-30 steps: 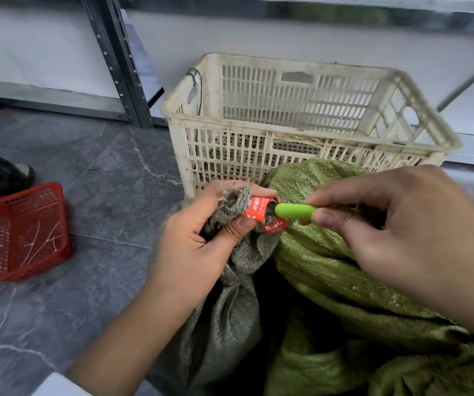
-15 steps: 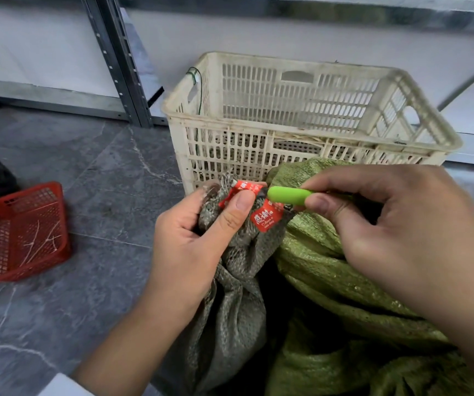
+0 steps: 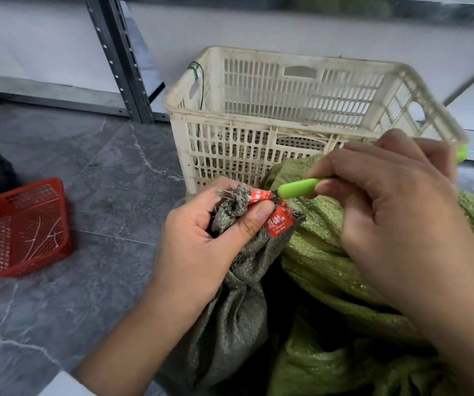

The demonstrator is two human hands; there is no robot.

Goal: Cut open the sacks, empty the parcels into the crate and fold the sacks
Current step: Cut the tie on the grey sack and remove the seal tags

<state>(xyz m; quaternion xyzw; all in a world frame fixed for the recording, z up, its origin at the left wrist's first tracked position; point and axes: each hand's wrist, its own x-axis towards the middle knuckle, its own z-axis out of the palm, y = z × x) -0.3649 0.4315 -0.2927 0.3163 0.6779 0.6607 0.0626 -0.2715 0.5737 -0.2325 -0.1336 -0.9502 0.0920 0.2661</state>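
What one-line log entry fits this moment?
left hand: grips grey sack neck | right hand: holds green cutter at red tag | sack: unopened

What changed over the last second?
Left hand lifted the grey sack neck slightly; its thumb slid onto the red tag, which now hangs unfolded. Right hand raised the green cutter with it. Both grips, green sack, crate, red basket unchanged.

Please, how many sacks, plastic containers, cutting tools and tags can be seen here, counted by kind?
Sacks: 2, grey sack, green sack
Plastic containers: 2, white crate, red basket
Cutting tools: 1, green cutter
Tags: 1, red tag
Total: 6
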